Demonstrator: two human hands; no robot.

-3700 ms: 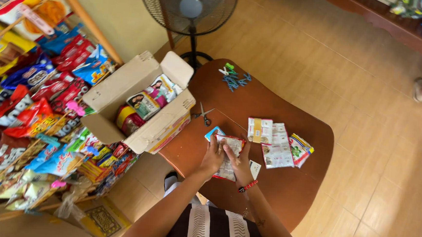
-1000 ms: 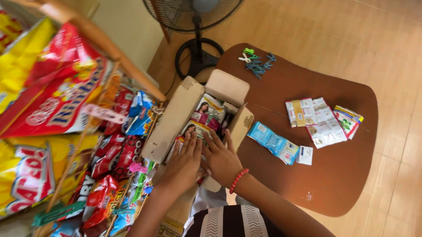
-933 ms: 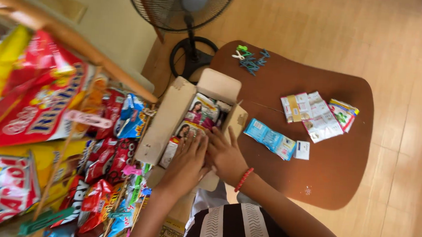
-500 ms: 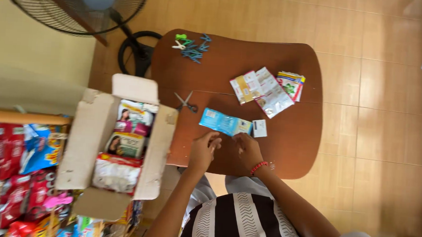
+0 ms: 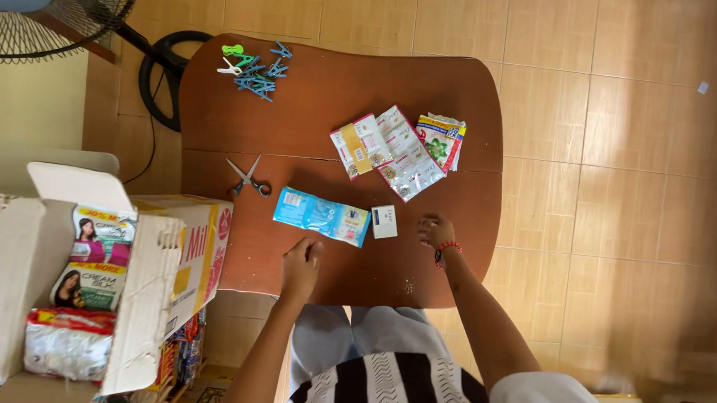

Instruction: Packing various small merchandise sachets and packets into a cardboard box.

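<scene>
two hands on bench, both empty: left hand fingers curled, blue sachet strip just beyond; right hand fingers loose, small white packet just left.

Sachet strip on table between hands; scissors left; box beside table.

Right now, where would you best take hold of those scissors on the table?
Probably the looped handles of the scissors, coming from the person's side. They lie flat, blades splayed toward the far left, handles nearer the left hand.
</scene>
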